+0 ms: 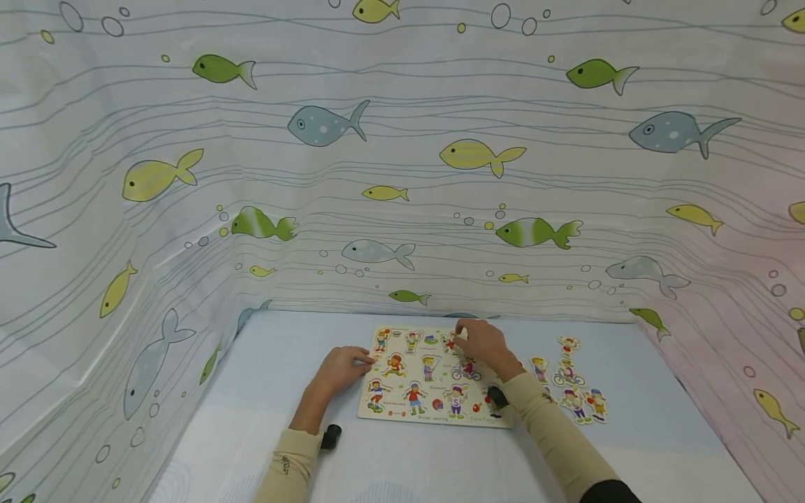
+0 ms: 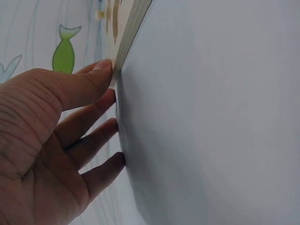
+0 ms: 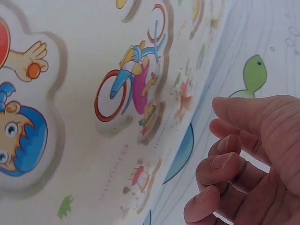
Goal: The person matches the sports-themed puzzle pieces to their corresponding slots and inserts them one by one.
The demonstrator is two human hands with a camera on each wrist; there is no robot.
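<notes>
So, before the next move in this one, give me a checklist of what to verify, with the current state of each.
1. Puzzle board lying flat on the table: ok.
2. Left hand at the board's left edge: ok, its thumb touches the edge.
3. Right hand free: ok, no piece shows between its fingers in the right wrist view.
4. Figure under the right hand properly seated: cannot tell, the hand partly covers it in the head view.
5. Loose pieces spread apart: not ok, they lie bunched right of the board.
6. Board's lower right figure fully visible: not ok, a black wrist device covers part of it.
</notes>
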